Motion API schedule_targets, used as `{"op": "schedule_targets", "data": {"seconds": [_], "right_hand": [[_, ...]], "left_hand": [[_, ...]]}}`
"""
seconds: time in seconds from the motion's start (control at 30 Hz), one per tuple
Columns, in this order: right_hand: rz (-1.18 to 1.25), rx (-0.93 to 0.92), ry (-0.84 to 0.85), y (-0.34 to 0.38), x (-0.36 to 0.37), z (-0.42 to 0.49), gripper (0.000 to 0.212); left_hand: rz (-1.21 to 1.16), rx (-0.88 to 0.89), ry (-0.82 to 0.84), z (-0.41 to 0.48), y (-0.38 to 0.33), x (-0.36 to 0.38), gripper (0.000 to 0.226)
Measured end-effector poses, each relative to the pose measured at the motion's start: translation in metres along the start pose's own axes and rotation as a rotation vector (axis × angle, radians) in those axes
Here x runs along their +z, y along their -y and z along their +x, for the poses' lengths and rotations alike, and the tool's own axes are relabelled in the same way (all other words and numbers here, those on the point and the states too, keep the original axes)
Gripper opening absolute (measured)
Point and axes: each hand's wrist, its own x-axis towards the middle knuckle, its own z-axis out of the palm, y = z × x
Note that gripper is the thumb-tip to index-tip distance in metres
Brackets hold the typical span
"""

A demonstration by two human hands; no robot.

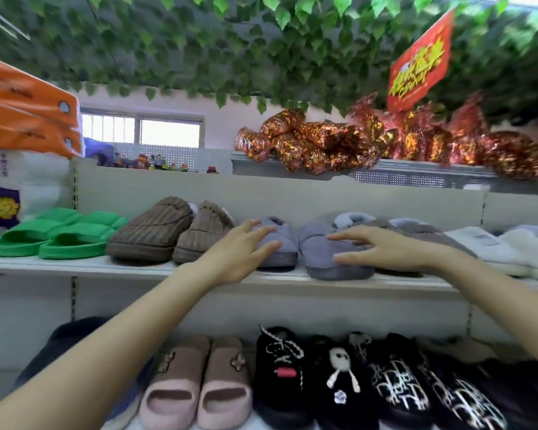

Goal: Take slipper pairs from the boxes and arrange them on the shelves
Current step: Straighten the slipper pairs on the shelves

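Middle tier now: a pair of grey-lilac plush slippers (315,243) is sat on the white metal middle shelf (106,268), toes at the near edge, with brown corduroy slippers (156,231) to the left and white fluffy slippers (494,246) to the right. The left hand (236,252) is spread wide on the left slipper and the right hand (385,246) on the right one. Nothing is gripped. This placement looks all but done. The row below is filled too, pink foam slides (199,392) among them. No boxes are seen, so the remainder cannot be told.
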Motion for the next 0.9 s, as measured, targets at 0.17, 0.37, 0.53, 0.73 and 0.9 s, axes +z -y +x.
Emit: {"op": "schedule_targets", "data": {"seconds": [0.17, 0.37, 0.53, 0.73, 0.9], "right_hand": [[0.11, -0.036, 0.017, -0.027, 0.016, 0.005, 0.059], [0.063, -0.14, 0.045, -0.04, 0.029, 0.04, 0.064], [0.043, -0.169, 0.071, -0.055, 0.032, 0.064, 0.064], [0.044, -0.241, 0.014, -0.065, 0.042, 0.061, 0.067], [0.167, -0.252, -0.208, -0.094, 0.007, 0.006, 0.05]], "left_hand": [[-0.053, -0.084, 0.098, 0.015, -0.02, 0.019, 0.041], [-0.091, -0.157, 0.05, 0.017, -0.016, 0.026, 0.042], [-0.151, -0.232, 0.03, 0.021, -0.02, 0.036, 0.044], [-0.249, -0.286, -0.055, 0.023, -0.039, 0.037, 0.038], [-0.191, -0.071, -0.197, 0.044, -0.083, 0.038, 0.05]]}}
